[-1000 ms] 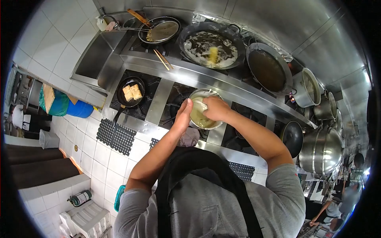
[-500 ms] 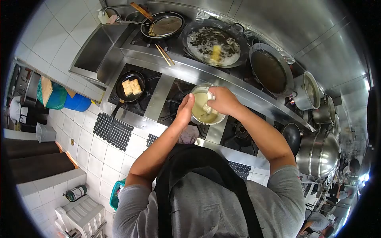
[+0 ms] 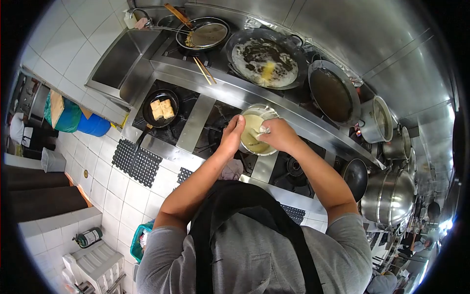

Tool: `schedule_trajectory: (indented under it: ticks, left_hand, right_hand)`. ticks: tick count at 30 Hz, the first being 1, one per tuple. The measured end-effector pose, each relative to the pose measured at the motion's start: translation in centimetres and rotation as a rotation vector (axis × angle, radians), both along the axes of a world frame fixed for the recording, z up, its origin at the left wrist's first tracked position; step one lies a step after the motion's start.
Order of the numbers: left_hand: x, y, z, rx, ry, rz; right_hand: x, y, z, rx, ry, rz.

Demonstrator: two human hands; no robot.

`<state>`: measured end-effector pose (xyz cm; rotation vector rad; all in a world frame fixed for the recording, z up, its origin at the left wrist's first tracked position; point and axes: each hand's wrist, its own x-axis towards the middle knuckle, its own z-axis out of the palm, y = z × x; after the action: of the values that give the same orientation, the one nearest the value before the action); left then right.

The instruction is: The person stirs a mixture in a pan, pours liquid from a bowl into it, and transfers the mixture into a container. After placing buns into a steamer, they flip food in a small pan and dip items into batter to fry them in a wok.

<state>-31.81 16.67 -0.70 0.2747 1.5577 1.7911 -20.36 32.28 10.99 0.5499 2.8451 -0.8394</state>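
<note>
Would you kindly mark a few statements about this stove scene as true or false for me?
1. The left hand grips the rim of the bowl. True.
2. The right hand is empty. False: it holds a spoon in the bowl.
3. The small black pan holds two pale blocks. True.
4. The chopsticks lie in the bowl. False: they lie on the steel ledge behind it.
</note>
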Motion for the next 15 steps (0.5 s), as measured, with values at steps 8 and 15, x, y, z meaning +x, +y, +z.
schedule_trajectory:
  ticks: [8,15]
  left_hand:
    - [0.0,0.5,0.1,0.047,-0.033,-0.021]
    - [-0.5,0.7,5.0,0.092,-0.256,-0.078]
  right_hand:
    - [-1.0,0.8,0.3,-0.056,-0.192,0.067]
    - [-1.7,3.7,8.5,0.009,0.234,0.105]
